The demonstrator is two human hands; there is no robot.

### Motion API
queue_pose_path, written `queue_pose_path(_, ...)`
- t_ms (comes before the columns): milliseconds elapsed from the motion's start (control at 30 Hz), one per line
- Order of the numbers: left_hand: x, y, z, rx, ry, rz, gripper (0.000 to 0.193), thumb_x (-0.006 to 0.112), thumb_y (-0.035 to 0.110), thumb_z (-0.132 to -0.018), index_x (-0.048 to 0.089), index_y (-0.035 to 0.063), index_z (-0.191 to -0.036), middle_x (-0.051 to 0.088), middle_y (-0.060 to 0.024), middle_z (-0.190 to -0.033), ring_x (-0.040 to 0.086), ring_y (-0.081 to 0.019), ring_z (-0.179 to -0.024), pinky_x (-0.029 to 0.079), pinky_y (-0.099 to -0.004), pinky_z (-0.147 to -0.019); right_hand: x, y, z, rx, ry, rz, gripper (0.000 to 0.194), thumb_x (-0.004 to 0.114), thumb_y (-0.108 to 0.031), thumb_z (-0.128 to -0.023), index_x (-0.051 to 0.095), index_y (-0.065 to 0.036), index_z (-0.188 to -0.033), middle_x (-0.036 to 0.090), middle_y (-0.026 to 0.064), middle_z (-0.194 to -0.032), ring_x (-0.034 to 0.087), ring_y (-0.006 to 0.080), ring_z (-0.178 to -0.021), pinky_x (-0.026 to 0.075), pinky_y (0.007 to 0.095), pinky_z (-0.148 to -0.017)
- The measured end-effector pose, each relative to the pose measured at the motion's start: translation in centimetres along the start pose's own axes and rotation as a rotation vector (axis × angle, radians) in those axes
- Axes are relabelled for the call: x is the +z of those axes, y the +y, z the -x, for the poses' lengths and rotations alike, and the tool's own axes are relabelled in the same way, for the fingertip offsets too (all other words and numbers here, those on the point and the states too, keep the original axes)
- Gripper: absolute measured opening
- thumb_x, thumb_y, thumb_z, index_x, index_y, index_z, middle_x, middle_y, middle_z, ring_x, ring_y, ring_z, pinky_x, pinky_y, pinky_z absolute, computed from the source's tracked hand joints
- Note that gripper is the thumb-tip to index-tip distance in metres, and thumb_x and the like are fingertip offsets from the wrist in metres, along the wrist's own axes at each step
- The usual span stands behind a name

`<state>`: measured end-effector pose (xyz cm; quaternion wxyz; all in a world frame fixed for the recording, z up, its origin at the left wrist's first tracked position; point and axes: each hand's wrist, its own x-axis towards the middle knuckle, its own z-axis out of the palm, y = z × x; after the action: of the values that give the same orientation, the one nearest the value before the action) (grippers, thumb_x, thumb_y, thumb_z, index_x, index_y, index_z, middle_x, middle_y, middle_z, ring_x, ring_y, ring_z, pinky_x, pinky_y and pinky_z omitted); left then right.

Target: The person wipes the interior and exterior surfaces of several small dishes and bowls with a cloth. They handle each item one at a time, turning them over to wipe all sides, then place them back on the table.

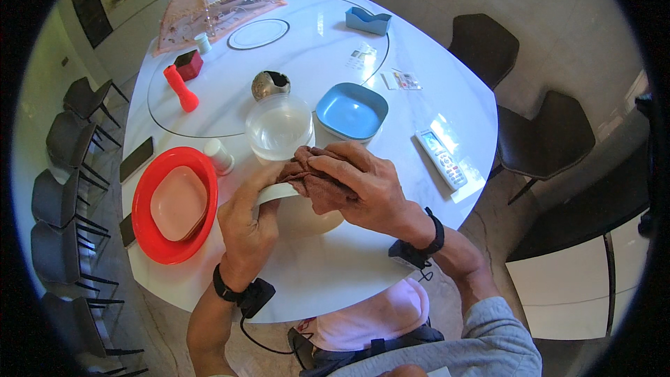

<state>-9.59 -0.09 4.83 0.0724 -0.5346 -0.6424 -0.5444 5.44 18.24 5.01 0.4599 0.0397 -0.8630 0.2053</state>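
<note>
My left hand (248, 225) grips a pale bowl-like dish (273, 193) by its rim, tilted above the near part of the table. In my right hand (369, 186) is a bunched brown cloth (324, 183), pressed against the far side of that rim. Hands and cloth hide much of the dish. Just beyond them stands a clear plastic tub (280, 128). A blue square tray (353, 110) rests on a white base to its right. To the left, a red oval basin (144, 204) holds pink square dishes (178, 201). A white bottle (219, 156) stands between basin and tub.
On the marble-look table (335, 283) are a cordless handset (442, 159), a metallic round pot (269, 85), a red-orange bottle-shaped object (181, 89), a phone (137, 159), a blue holder (368, 21) and a pink mesh food cover (220, 8). Dark chairs (544, 136) flank it.
</note>
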Motion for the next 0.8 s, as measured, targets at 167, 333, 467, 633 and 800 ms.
queue_pose_path(167, -0.6, -0.8, 0.6, -0.057, 0.002, 0.039, 0.037, 0.064, -0.014, -0.098, 0.075, 0.0021, -0.130, 0.079, -0.0102, -0.118, 0.075, -0.0202, -0.110, 0.058, -0.0346, -0.098, 0.1, -0.4, 0.0, 0.039, 0.030, 0.003, 0.064, 0.097, -0.014, -0.080, 0.072, -0.002, -0.137, 0.073, 0.0211, -0.125, 0.078, 0.0347, -0.101, 0.066, 0.0406, -0.080)
queue_pose_path(333, -0.3, -1.1, 0.9, -0.180, 0.272, 0.153, 0.025, 0.065, -0.002, -0.108, 0.075, 0.0037, -0.130, 0.077, -0.0071, -0.126, 0.070, -0.0184, -0.118, 0.054, -0.0319, -0.104, 0.0, -0.9, -0.3, 0.040, 0.124, -0.004, 0.069, 0.093, -0.016, -0.084, 0.066, -0.003, -0.147, 0.071, 0.0212, -0.126, 0.077, 0.0354, -0.101, 0.066, 0.0421, -0.077)
queue_pose_path(467, 0.0, -0.9, 0.8, -0.125, 0.105, 0.122, 0.024, 0.069, -0.003, -0.105, 0.075, 0.0021, -0.127, 0.078, -0.0093, -0.120, 0.072, -0.0183, -0.110, 0.056, -0.0314, -0.098, -0.2, -0.4, -0.2, 0.023, 0.096, 0.036, 0.065, 0.091, -0.011, -0.084, 0.068, -0.003, -0.144, 0.071, 0.0203, -0.125, 0.076, 0.0345, -0.102, 0.066, 0.0415, -0.077)
queue_pose_path(633, 0.6, -0.6, 1.2, -0.080, -0.043, 0.000, 0.023, 0.074, -0.002, -0.101, 0.074, -0.0008, -0.125, 0.078, -0.0156, -0.111, 0.074, -0.0181, -0.098, 0.058, -0.0304, -0.089, 0.0, -0.1, 0.0, 0.002, 0.023, -0.013, 0.061, 0.090, -0.007, -0.083, 0.069, -0.003, -0.140, 0.070, 0.0196, -0.125, 0.075, 0.0347, -0.102, 0.066, 0.0428, -0.079)
queue_pose_path(800, 0.6, -1.1, 1.2, -0.225, 0.138, 0.113, 0.019, 0.071, 0.004, -0.107, 0.074, 0.0010, -0.125, 0.077, -0.0090, -0.114, 0.071, -0.0182, -0.103, 0.056, -0.0319, -0.094, 0.0, -0.7, -0.1, 0.073, 0.083, 0.009, 0.060, 0.095, -0.011, -0.083, 0.070, -0.001, -0.138, 0.073, 0.0216, -0.123, 0.077, 0.0379, -0.102, 0.065, 0.0430, -0.083)
